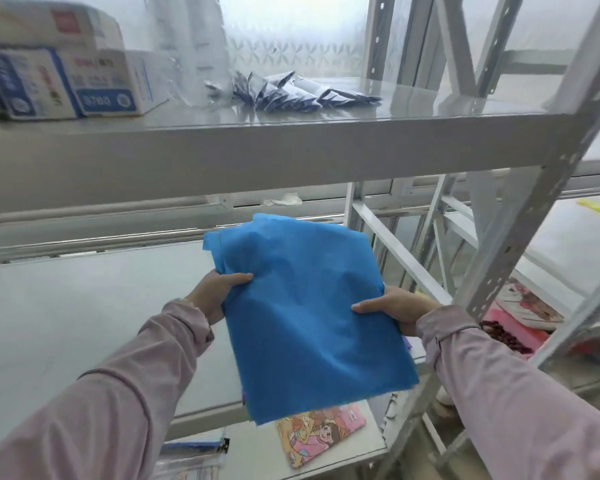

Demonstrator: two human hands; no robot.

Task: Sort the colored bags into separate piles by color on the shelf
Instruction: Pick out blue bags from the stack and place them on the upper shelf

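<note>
A flat blue bag (305, 317) is held up in front of me above the middle shelf (84, 323), tilted with its far end toward the window. My left hand (215, 292) grips its left edge, thumb on top. On the other side my right hand (395, 310) grips the right edge, thumb laid across the fabric. Slivers of other colours show under the bag's lower left corner, so more bags seem stacked beneath it; I cannot tell how many.
The upper shelf (257, 140) carries white and blue boxes (66, 84) at left and dark packets (291, 93) in the middle. A cartoon-printed pouch (319, 434) lies on the lower shelf. A perforated metal upright (534, 209) stands right, with pink items (513, 327) behind it.
</note>
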